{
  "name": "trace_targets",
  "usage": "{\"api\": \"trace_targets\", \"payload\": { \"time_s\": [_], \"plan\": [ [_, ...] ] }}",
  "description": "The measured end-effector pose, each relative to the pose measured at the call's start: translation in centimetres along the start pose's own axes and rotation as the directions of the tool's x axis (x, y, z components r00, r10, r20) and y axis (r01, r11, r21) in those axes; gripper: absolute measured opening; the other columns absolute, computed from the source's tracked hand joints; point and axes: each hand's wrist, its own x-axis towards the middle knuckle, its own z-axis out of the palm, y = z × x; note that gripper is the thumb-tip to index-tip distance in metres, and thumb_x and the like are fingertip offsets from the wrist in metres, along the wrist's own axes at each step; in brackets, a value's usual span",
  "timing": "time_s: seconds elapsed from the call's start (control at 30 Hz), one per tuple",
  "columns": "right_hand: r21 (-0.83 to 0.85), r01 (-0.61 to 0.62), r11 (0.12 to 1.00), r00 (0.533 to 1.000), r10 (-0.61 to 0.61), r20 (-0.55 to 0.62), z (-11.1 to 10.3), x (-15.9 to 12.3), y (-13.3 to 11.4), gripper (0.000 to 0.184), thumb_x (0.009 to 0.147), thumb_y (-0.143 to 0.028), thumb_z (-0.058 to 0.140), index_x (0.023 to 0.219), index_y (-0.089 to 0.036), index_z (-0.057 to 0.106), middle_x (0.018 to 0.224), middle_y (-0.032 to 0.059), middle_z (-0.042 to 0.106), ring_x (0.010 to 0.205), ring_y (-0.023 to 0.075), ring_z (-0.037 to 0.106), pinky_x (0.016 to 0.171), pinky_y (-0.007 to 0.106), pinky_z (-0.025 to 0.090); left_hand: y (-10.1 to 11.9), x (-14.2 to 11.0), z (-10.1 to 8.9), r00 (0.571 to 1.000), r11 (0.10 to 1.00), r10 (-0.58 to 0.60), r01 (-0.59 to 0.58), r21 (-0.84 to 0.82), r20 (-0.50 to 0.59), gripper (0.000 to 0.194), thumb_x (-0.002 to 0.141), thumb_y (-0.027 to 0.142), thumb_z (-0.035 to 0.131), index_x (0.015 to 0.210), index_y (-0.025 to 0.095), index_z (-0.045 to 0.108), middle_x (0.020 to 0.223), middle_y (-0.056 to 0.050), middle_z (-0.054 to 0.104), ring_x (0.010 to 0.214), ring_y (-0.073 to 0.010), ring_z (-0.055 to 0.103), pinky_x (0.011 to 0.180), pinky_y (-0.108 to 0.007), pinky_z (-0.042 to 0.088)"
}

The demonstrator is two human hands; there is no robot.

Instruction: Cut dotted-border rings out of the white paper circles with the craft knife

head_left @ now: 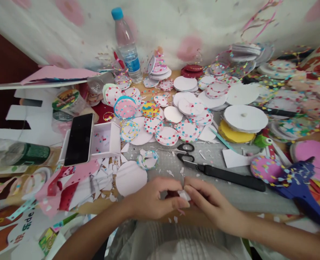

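Note:
My left hand (156, 198) and my right hand (207, 199) meet at the near edge of the table, fingers pinched together on a small white piece of paper (184, 195) held between them. Just beyond the hands lie black-handled scissors (185, 152) and a long black knife-like tool (230, 177). A plain pink paper circle (131, 178) lies left of my left hand. A small dotted paper ring (148, 159) sits behind it.
Many dotted paper discs (167, 135) and white circles (245, 117) cover the table. A phone (79, 139) rests on a white box (107, 139). A water bottle (126, 45) stands at the back. Paper scraps (95, 180) lie at left, a blue cutout (302, 187) at right.

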Motion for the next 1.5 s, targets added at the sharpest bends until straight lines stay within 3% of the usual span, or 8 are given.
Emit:
{"api": "trace_targets", "payload": {
  "time_s": [0.17, 0.47, 0.67, 0.83, 1.03, 1.17, 1.33, 1.5],
  "plan": [
    [-0.342, 0.126, 0.931, 0.99, -0.139, -0.016, -0.4, -0.1, 1.5, 0.026, 0.102, -0.026, 0.033, 0.083, -0.02, 0.05, 0.07, -0.0008, 0.053, 0.062, 0.0131, 0.049, 0.058, 0.024, 0.039, 0.4, 0.0, -0.2, 0.99, 0.964, 0.011, 0.027, 0.266, -0.138, 0.019, 0.089, 0.028, 0.057, 0.074, 0.015, 0.056, 0.067, 0.003, 0.05, 0.065, -0.0103, 0.048, 0.063, -0.021, 0.037],
    [-0.739, 0.286, 0.611, 0.936, -0.342, 0.079, -1.6, -0.3, 1.4, 0.024, 0.099, -0.017, 0.034, 0.093, -0.014, 0.057, 0.08, 0.0078, 0.06, 0.073, 0.0197, 0.057, 0.067, 0.031, 0.047, -2.6, -0.8, 1.2, 0.911, 0.951, 0.19, -0.079, 0.297, -0.365, 0.008, 0.084, 0.015, 0.067, 0.091, 0.015, 0.063, 0.08, -0.001, 0.064, 0.073, -0.0111, 0.06, 0.07, -0.02, 0.048],
    [-0.903, 0.06, 0.425, 0.951, -0.298, -0.077, -4.8, -2.6, 2.2, 0.023, 0.094, -0.026, 0.048, 0.111, -0.011, 0.055, 0.103, 0.0143, 0.057, 0.093, 0.0277, 0.054, 0.079, 0.042, 0.047, -4.3, -1.7, 0.7, 0.892, 0.771, 0.286, 0.002, 0.637, -0.349, 0.012, 0.089, 0.014, 0.058, 0.1, 0.015, 0.064, 0.097, -0.007, 0.067, 0.091, -0.0188, 0.063, 0.083, -0.031, 0.051],
    [-0.948, -0.101, 0.301, 0.958, -0.229, -0.175, -5.5, -3.8, 3.9, 0.036, 0.095, -0.034, 0.046, 0.12, -0.009, 0.053, 0.107, 0.0168, 0.056, 0.095, 0.0312, 0.052, 0.08, 0.046, 0.047, -4.6, -1.7, 0.8, 0.896, 0.699, 0.322, -0.007, 0.715, -0.305, 0.015, 0.092, 0.016, 0.054, 0.103, 0.016, 0.064, 0.095, -0.007, 0.066, 0.089, -0.0192, 0.062, 0.081, -0.034, 0.052],
    [-0.92, -0.114, 0.374, 0.939, -0.262, -0.223, -5.8, -3.5, 4.5, 0.036, 0.099, -0.037, 0.037, 0.116, -0.01, 0.053, 0.103, 0.0162, 0.058, 0.093, 0.0301, 0.055, 0.081, 0.046, 0.048, -4.5, -1.7, 0.8, 0.874, 0.699, 0.374, -0.046, 0.714, -0.31, 0.014, 0.094, 0.015, 0.052, 0.102, 0.016, 0.063, 0.093, -0.006, 0.068, 0.088, -0.0169, 0.063, 0.081, -0.03, 0.053],
    [-0.839, -0.102, 0.534, 0.898, -0.313, -0.308, -5.0, -4.5, 2.9, 0.032, 0.1, -0.035, 0.032, 0.117, -0.014, 0.048, 0.1, 0.0143, 0.058, 0.088, 0.0255, 0.062, 0.074, 0.037, 0.053, -4.8, -1.6, 0.9, 0.857, 0.692, 0.391, -0.034, 0.721, -0.335, 0.013, 0.093, 0.014, 0.053, 0.101, 0.016, 0.063, 0.091, -0.006, 0.068, 0.086, -0.0171, 0.063, 0.079, -0.031, 0.053],
    [-0.651, -0.197, 0.733, 0.943, -0.041, -0.331, -1.7, -5.5, 1.7, 0.022, 0.102, -0.032, 0.028, 0.112, -0.021, 0.044, 0.075, 0.0041, 0.067, 0.058, 0.0195, 0.069, 0.049, 0.027, 0.052, -5.1, -1.2, 1.4, 0.822, 0.676, 0.425, -0.009, 0.737, -0.38, 0.011, 0.092, 0.013, 0.054, 0.098, 0.014, 0.064, 0.088, -0.007, 0.066, 0.083, -0.0181, 0.062, 0.076, -0.032, 0.054],
    [-0.623, -0.234, 0.746, 0.957, 0.064, -0.283, 1.1, -4.7, 2.3, 0.025, 0.102, -0.031, 0.023, 0.112, -0.019, 0.042, 0.065, 0.0025, 0.071, 0.05, 0.0237, 0.071, 0.039, 0.028, 0.047, -5.4, -1.0, 1.7, 0.789, 0.707, 0.447, -0.022, 0.707, -0.422, 0.014, 0.091, 0.012, 0.056, 0.102, 0.015, 0.063, 0.09, -0.008, 0.067, 0.083, -0.0173, 0.063, 0.077, -0.031, 0.055]
  ]
}}
